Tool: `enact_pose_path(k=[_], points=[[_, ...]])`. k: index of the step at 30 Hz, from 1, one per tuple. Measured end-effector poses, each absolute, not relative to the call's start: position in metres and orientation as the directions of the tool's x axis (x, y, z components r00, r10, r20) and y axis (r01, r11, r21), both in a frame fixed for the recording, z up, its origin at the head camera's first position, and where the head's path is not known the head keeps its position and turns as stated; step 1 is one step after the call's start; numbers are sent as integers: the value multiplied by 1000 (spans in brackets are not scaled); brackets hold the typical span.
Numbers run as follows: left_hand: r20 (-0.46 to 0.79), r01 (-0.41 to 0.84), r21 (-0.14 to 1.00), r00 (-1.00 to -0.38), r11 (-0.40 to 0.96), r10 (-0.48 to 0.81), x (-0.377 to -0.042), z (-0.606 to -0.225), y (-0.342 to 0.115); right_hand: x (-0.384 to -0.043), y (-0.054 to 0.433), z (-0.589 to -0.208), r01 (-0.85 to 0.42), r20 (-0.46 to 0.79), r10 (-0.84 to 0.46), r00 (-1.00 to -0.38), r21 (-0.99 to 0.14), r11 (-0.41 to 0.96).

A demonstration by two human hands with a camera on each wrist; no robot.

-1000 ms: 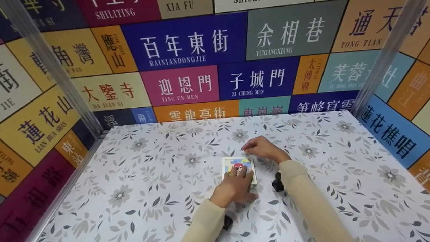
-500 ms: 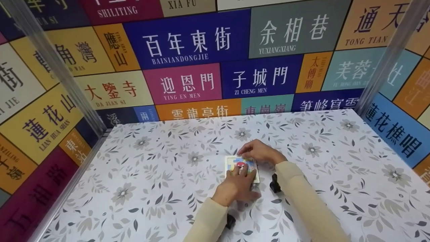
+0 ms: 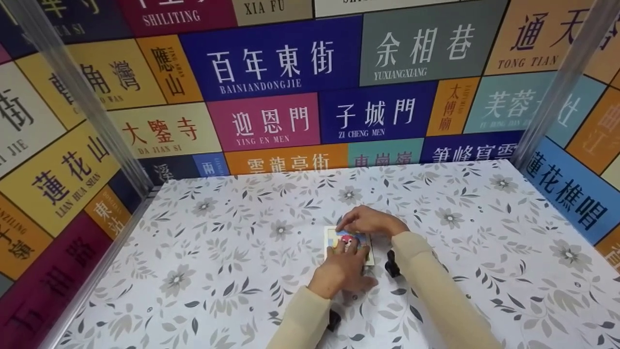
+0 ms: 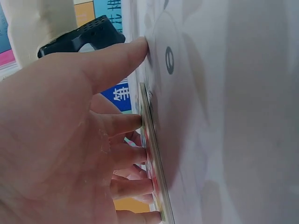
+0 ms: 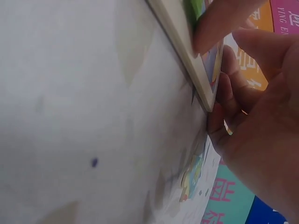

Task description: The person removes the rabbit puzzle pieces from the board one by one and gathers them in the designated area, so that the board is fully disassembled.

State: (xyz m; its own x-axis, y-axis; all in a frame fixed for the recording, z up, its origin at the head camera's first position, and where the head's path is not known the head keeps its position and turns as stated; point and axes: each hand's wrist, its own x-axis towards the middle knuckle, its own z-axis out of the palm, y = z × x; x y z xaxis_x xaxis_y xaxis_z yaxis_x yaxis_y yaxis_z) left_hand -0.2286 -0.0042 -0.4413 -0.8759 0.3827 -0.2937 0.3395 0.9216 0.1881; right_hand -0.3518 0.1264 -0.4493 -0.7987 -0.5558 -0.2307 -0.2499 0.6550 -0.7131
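Observation:
A small square puzzle board (image 3: 331,238) with a pale frame and a red cartoon figure lies flat on the patterned tablecloth. My left hand (image 3: 341,271) rests across its near part, straight fingertips on the picture. In the left wrist view, the left thumb (image 4: 119,60) reaches past the board's edge to the cloth. My right hand (image 3: 370,220) is at the far edge, index fingertip at the frame's top and the fingers loosely bent. The right wrist view shows no object between its fingers. A teal and yellow piece (image 5: 190,177) lies on the cloth beyond the board there.
White cloth (image 3: 232,261) with grey flowers and leaves covers the table. Transparent upright posts (image 3: 552,82) stand at the back corners. A wall (image 3: 271,63) of coloured panels with lettering rises behind. Black wrist cameras (image 3: 392,264) hang under both sleeves.
My right hand has moved left and nearer, from beside the board to its far edge. The left hand stays on the board.

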Motion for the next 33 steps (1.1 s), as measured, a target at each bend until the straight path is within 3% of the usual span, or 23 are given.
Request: enact_pose_path(k=[12,33], points=[[-275,399,144,-863,906,424,-227,-444,-7,-351,127,-450,-256,-256,-577,-775,-708,658],[-277,366,212,-867,906,414,-225,-442,-10,-352,123,-445,-176,-321,-572,-755,-741,648]])
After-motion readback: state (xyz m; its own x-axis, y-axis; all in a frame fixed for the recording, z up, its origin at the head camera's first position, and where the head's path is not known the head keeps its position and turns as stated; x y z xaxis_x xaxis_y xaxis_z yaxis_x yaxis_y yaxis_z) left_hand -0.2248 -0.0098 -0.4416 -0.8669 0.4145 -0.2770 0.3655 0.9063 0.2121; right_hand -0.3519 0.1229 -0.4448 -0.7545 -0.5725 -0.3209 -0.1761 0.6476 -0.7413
